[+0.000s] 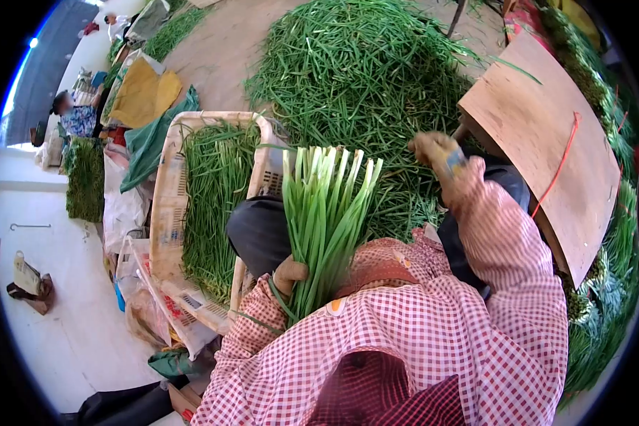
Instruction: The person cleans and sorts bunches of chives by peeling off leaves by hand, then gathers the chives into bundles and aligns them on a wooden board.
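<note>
A bunch of long green stalks with pale cut ends [324, 213] stands upright in front of my body. My left hand [290, 275] is wrapped round its lower part, at the left side. Off to the right, over the edge of the big pile of loose green stalks [355, 78], my right hand [437, 150] is raised, apart from the bunch. Its fingers are curled and blurred; what they hold, if anything, cannot be made out. Something greyish and yellow shows at its wrist.
A pale plastic crate [167, 234] with green stalks lies left of my knee. On the right is a wooden board [547, 149] with a red string [562, 160], and more bundled greens [610, 319] beyond. Another person [82, 117] is at the far left, near a yellow cloth [143, 92].
</note>
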Available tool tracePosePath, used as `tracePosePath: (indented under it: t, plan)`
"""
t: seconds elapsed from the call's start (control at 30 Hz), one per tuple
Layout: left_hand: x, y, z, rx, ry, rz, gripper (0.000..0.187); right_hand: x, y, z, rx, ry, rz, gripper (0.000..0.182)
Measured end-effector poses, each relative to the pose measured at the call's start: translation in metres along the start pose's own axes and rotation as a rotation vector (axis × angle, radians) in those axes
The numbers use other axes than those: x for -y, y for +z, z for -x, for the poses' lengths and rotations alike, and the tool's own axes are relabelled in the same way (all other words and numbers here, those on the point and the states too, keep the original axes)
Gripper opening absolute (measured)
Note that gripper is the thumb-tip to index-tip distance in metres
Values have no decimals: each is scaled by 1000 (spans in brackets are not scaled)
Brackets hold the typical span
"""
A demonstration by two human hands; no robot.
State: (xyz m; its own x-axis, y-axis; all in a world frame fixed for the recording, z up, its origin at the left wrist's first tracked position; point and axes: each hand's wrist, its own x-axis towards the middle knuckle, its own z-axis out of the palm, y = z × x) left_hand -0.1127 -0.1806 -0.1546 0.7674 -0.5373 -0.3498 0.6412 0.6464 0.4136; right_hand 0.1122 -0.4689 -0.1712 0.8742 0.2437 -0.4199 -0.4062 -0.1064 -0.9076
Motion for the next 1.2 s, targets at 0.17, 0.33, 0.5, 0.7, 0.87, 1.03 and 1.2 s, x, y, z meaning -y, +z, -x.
tracePosePath:
  t: [0.17, 0.33, 0.5, 0.7, 0.87, 1.03, 1.2]
  plan:
    - [-4, 22, -5, -30, 44, 87, 76, -15, 41, 89, 359, -205, -595, 21]
    - [-8, 29, -3, -86, 49, -70, 79, 14, 78, 102, 326, -296, -493, 33]
    - [-7, 31, -1, -158, 39, -60, 79, 14, 72, 100, 546, -242, -578, 43]
    - [-12, 32, -5, -73, -45, -13, 80, 11, 51, 91, 650, -190, -427, 43]
    - [-12, 29, -10, -61, -94, -8, 83, 6, 45, 91, 695, -225, -484, 35]
    - [-9, 26, -14, -35, -66, -44, 85, -4, 43, 90, 633, -264, -702, 24]
    - [-19, 45, -14, -26, -59, -78, 88, -3, 43, 93, 307, -383, -715, 13]
